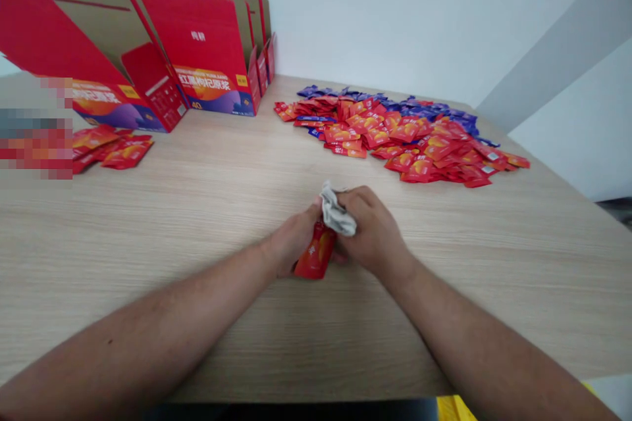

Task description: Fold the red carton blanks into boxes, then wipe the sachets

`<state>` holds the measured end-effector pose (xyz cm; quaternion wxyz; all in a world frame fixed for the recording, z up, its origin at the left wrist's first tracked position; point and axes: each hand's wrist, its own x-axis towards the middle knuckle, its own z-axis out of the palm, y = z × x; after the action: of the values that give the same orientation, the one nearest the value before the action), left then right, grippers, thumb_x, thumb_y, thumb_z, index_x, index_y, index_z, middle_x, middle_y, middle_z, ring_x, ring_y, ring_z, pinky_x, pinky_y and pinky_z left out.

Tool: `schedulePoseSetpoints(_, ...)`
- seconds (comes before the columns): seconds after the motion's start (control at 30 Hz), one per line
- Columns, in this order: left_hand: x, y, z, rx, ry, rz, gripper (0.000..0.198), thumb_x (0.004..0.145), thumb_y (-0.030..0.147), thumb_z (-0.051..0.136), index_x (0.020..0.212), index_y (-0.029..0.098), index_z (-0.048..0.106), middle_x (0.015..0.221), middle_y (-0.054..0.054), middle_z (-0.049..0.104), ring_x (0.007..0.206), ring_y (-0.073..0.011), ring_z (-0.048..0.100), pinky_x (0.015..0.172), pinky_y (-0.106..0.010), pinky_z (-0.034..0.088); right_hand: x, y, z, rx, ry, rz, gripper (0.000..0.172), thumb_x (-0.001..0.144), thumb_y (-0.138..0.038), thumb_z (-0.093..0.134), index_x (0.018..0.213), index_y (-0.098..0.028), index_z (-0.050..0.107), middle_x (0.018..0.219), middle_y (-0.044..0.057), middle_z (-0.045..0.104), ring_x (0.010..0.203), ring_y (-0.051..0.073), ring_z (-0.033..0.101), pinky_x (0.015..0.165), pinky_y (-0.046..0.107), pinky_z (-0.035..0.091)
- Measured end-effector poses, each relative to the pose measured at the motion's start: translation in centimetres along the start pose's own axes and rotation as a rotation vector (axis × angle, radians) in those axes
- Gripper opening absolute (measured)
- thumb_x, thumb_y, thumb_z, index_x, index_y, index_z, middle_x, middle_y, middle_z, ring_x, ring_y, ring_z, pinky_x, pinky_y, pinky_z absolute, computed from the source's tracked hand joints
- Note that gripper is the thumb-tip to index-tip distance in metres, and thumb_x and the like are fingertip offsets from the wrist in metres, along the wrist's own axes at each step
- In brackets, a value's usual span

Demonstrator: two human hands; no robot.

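Red sachet [316, 255]; top end held in closed fingers of left hand [291, 240]; right hand [371, 231] closed on crumpled grey cloth [337, 212]

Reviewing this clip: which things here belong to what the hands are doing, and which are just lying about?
In use:
- left hand, holding a red sachet
- right hand, closed on a crumpled pale cloth against the sachet's top

Lying about:
- large pile of red and purple sachets
- small group of red sachets
- open red cartons
- wood-grain table
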<state>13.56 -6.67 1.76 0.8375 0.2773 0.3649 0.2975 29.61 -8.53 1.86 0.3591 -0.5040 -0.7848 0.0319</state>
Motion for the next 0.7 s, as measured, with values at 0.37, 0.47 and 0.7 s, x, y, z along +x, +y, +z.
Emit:
schedulePoseSetpoints(0.37,0.0,-0.2,-0.3,-0.074,0.035,0.054,0.05,0.107,0.048,0.042,0.099,0.011,0.075,0.074,-0.01,0.074,0.056,-0.019,0.069,0.057,-0.028,0.059,-0.4,-1.4,0.0,-0.029,-0.155,-0.083,0.013,0.088,-0.012,0.064,0.097,-0.02,0.066,0.097,0.009,0.068,0.094,0.024,0.062,0.086,0.035,0.053)
schedulePoseSetpoints(0.47,-0.1,0.1,-0.1,-0.105,0.056,0.007,0.05,0.106,0.05,0.042,0.1,0.012,0.074,0.075,-0.01,0.075,0.056,-0.0201,0.07,0.054,-0.029,0.058,-0.5,-1.7,0.1,-0.063,-0.131,-0.044,0.015,0.087,-0.01,0.064,0.099,-0.019,0.066,0.097,0.009,0.068,0.093,0.024,0.061,0.084,0.035,0.053)
schedulePoseSetpoints(0.7,-0.2,0.6,-0.2,-0.235,0.072,0.0,0.043,0.106,0.037,0.046,0.082,0.011,0.072,0.07,-0.009,0.073,0.056,-0.018,0.069,0.057,-0.026,0.057,-0.6,-2.1,-0.2,-0.096,-0.205,-0.118,0.014,0.086,-0.014,0.069,0.099,-0.019,0.067,0.098,0.008,0.069,0.093,0.023,0.061,0.085,0.035,0.05)
